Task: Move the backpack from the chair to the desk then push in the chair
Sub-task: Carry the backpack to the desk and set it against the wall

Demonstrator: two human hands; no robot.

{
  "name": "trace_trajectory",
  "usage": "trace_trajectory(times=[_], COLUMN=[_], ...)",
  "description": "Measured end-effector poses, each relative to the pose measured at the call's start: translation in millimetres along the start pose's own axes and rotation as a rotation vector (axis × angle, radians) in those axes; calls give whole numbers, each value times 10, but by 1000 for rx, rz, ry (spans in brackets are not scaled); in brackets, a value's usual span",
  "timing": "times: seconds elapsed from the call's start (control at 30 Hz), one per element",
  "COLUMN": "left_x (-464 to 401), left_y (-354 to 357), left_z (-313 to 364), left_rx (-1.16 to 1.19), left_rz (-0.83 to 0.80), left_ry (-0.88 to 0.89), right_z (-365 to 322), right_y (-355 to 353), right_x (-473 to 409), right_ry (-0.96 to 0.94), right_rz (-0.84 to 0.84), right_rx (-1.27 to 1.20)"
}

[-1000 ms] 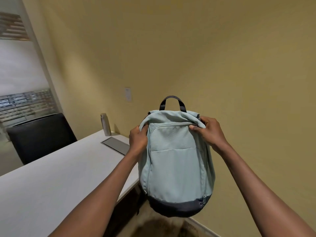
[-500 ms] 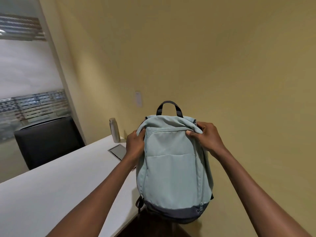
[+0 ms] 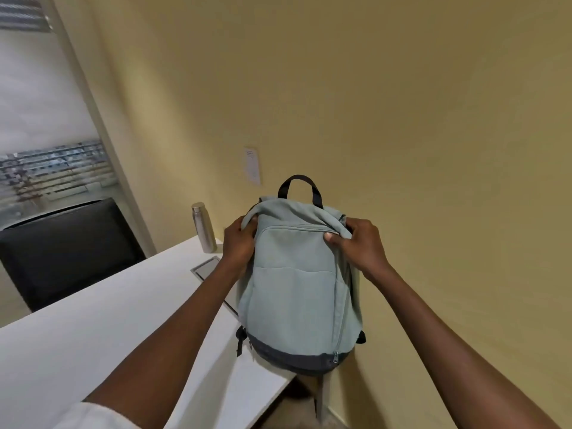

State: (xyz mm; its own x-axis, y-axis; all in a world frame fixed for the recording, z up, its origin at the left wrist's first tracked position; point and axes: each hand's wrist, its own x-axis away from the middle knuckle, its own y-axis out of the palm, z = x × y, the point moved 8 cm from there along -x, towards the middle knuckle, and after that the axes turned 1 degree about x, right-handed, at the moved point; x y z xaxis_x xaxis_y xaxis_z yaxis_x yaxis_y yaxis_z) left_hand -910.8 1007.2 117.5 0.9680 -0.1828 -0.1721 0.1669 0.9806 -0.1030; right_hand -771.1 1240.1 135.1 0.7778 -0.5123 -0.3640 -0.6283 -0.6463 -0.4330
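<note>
Pale teal fabric: your backpack [image 3: 297, 289] has a light blue-green body, a dark grey base band and a black top loop handle; it stands upright, front pocket toward you.
Backpack position: it is over the near right corner of the white surface [image 3: 93, 345]; whether its dark base rests on the top or sits just above it, you cannot tell from this view. Part of the base hangs past the surface's right edge.
Left hand: your left hand [image 3: 240, 241] is closed on the upper left shoulder of the backpack, fingers wrapped into the fabric beside the zip line.
Right hand: your right hand [image 3: 360, 244] is clamped on the upper right corner, thumb pressed on the front panel, fabric bunched under it.
Hand spacing: the two hands are apart, one on each side of the top of the backpack.
Bottle: a metal bottle [image 3: 204, 227] stands upright at the far end of the surface, near the yellow wall [image 3: 402, 103].
Inset panel: a grey rectangular panel [image 3: 205, 267] lies flat in the surface, partly hidden by your left forearm.
Chair: a black chair back [image 3: 68, 249] shows on the far side of the surface, at the left.
</note>
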Motion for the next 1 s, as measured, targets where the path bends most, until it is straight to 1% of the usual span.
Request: trace_trajectory(times=[0.2,0.37,0.6,0.77,0.83,0.9,0.97,1.0], left_x=[-848,-1483,-2011,-2305,-2409,-2498,-2523,-2503], left_y=[58,201,577,709,721,729,715,701], left_z=[-412,-746,-1169,-1315,-1358,-1365,-1351,-1358], left_rx=[-4,-59,-103,-119,-168,-236,-275,-280], left_rz=[-64,-127,-227,-219,-204,-194,-162,-131], left_ry=[1,-39,-94,-115,-119,-86,-49,-44], right_z=[258,482,899,982,1004,1018,979,922], right_y=[487,836,1107,1243,1276,1287,1296,1288], right_x=[-383,-608,-870,-1135,-1179,-1200,-1187,-1166], right_ry=[64,118,240,220,219,204,205,181], right_rz=[28,31,42,71,96,110,114,149], right_rx=[22,34,35,58,105,204,363,475])
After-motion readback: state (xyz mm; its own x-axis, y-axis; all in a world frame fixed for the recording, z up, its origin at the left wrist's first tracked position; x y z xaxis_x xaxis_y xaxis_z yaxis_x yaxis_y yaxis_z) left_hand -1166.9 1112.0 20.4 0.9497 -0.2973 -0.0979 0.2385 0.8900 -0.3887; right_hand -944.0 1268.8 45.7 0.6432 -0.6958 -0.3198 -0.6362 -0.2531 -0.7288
